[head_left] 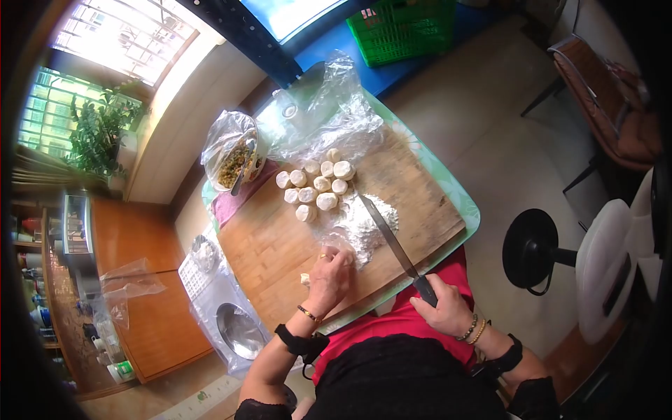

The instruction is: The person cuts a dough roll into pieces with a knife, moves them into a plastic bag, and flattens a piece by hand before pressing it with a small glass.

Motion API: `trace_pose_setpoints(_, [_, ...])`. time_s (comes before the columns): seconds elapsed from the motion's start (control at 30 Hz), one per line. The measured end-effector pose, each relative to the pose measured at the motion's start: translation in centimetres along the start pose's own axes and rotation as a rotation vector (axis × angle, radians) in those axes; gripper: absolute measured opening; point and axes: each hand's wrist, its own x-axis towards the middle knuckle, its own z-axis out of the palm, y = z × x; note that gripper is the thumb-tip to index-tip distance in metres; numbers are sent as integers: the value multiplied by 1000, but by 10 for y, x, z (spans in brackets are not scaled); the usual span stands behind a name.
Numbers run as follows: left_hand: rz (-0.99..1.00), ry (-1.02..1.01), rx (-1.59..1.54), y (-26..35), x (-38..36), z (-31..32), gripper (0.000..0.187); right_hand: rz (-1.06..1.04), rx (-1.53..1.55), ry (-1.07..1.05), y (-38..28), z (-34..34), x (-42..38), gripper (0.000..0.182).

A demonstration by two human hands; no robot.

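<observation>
Here my left hand [329, 274] lies palm down, fingers bent, pressing on the wooden board [280, 245] beside the flour pile [364, 227]. Whatever sits under that palm is hidden; a small dough bit [305, 279] peeks out at its side. My right hand [448, 311] is wrapped tight round the knife [392, 245] handle, blade resting across the flour.
</observation>
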Motion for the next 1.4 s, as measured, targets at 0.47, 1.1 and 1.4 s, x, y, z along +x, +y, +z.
trace_pose_setpoints(0.47, [-149,-91,-406,16,0,-12,17,24,17,-21,4,4,0,34])
trace_pose_setpoints(1.1, [95,9,-132,13,2,3,29,28,-6,-21,7,3,1,36])
trace_pose_setpoints(1.4, [-32,43,-58,7,2,8,30,51,-17,-42,6,5,0,36])
